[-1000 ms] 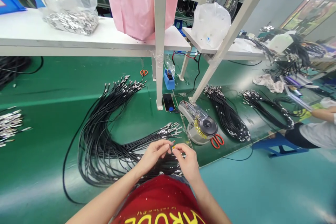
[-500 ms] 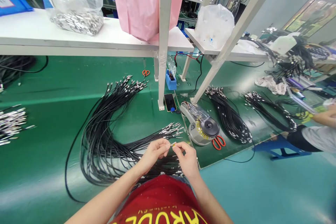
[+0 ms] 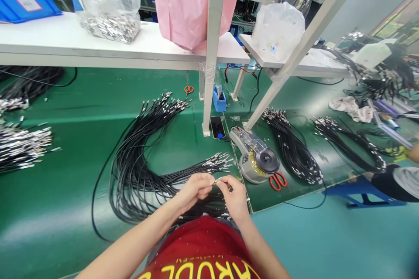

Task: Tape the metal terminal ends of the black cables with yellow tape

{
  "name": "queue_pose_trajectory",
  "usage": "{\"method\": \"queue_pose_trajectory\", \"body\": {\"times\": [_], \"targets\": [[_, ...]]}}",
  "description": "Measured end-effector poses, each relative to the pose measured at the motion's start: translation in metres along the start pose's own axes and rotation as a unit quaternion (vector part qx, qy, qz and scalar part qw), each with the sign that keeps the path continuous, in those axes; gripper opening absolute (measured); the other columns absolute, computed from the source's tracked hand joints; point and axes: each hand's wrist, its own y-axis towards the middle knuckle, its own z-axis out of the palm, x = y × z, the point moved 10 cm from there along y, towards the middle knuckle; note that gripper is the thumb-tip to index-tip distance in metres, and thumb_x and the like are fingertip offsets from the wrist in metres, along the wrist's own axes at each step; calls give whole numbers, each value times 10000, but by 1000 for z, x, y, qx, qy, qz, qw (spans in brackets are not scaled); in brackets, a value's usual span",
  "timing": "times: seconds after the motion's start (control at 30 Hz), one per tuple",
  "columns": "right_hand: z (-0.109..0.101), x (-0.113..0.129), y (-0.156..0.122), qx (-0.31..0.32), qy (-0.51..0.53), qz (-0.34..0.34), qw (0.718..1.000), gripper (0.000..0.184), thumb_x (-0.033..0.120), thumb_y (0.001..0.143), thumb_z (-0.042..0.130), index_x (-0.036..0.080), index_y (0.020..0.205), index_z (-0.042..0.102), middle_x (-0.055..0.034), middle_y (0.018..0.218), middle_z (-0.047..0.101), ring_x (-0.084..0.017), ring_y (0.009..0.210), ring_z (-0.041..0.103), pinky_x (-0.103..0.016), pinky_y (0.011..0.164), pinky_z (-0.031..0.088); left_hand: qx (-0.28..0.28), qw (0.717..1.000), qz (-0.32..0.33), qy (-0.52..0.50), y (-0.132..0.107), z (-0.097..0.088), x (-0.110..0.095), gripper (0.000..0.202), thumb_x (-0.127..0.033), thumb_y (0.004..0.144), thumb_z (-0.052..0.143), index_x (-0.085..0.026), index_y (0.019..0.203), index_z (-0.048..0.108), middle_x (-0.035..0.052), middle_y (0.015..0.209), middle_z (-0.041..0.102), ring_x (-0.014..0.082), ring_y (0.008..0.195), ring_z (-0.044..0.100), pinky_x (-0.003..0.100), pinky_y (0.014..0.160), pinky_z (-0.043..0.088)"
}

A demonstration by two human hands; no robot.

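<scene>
My left hand and my right hand meet in front of my body, each with thumb and fingers pinched. Between their fingertips is a small metallic cable connector, mostly covered by the fingers. A big bundle of black cables with silver connector ends curves over the green table left of my hands. Some of its cables pass behind and under my wrists. Just right of my right hand stands a round tape dispenser with yellow marks around its dial.
Red-handled scissors lie beside the dispenser, and a phone behind it. More cable bundles lie to the right. Loose silver connectors lie at left. White posts carry a shelf. A person's sleeve shows at far right.
The view has swung slightly left, so the scene sits farther right. My hands stay pinched together on the connector; a yellowish bit seen between the fingertips before is now less visible.
</scene>
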Motion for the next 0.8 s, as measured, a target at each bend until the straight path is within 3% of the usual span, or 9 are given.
{"method": "queue_pose_trajectory", "body": {"times": [0.13,0.27,0.4,0.5,0.6,0.73,0.8], "targets": [[8,6,0,37,24,-72,996,165,180,892,553,196,799,689,-44,823,689,-186,791,628,-290,745,487,11,996,-84,-26,-2,-2,8,276,-279,636,781,-119,668,559,-107,446,310,14,417,140,196,432,58],[11,4,-1,44,25,-102,993,199,166,907,530,219,907,722,-48,885,718,-191,845,642,-310,800,496,6,994,-107,8,-5,-2,8,250,-265,622,769,-111,662,577,-102,427,325,16,405,157,199,425,61],[-1,-12,-1,-8,37,-15,999,251,181,887,538,210,1085,689,-57,955,729,-175,771,666,-285,729,524,-26,993,-37,106,-5,-3,-5,207,-284,686,703,-115,694,584,-85,439,386,32,407,204,198,420,101],[-9,-15,-5,-11,31,35,999,180,251,903,543,187,898,710,-38,787,711,-163,655,647,-257,635,509,-39,981,28,190,-7,-1,-16,173,-282,753,645,-116,738,598,-59,479,464,47,427,288,189,430,163],[-14,-6,-8,6,4,28,1000,225,279,911,535,183,781,691,-18,683,670,-155,608,611,-243,588,474,-26,972,51,229,-9,4,-19,205,-318,806,628,-116,782,602,-40,534,522,57,453,357,179,449,228],[-20,3,-8,-10,-36,16,999,246,292,919,519,180,763,673,-16,667,647,-153,606,573,-244,578,438,-3,968,81,237,-9,13,-19,324,-392,813,684,-139,1006,624,7,747,625,91,543,517,189,499,351],[-20,6,-9,-13,-47,15,999,253,307,921,518,181,758,665,-16,673,647,-148,594,552,-243,571,423,-20,962,110,249,-9,14,-22,318,-391,799,712,-145,992,656,4,705,617,113,561,550,205,519,392]]}}
